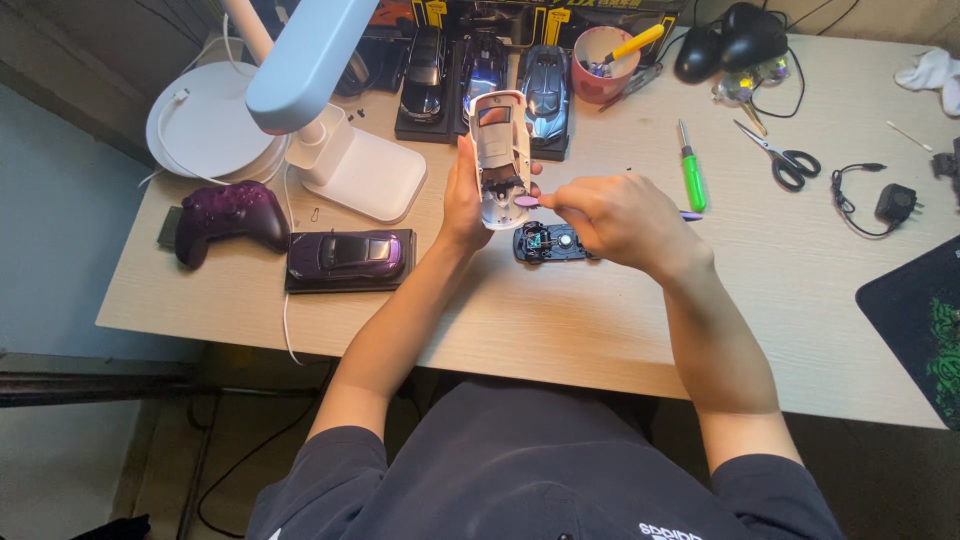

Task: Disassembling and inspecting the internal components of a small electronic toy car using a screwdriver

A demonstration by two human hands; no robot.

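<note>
We see a pale wooden worktop (600, 330) with many little things on it. We count four whole toy cars: three dark ones (483, 75) stand in a row at the back, and one purple car (348, 255) sits on its stand near the front left. A fifth car is in pieces. Its white shell (500, 150) is held upright in the left hand (463, 200), whose fingers wrap around its side. The right hand (620, 220) is just beside the shell, pinching a thin tool with a small purple tip (526, 201) that touches the shell's lower end. Right under the right hand lies the dark car base (545, 243), flat on the worktop, with its small parts showing. We also count one purple game controller (225, 215), one white lamp (330, 110), one green screwdriver (692, 170), one pair of scissors (780, 155), one pink cup (605, 62) with tools in it, and two black computer mice (730, 40) at the back right.
</note>
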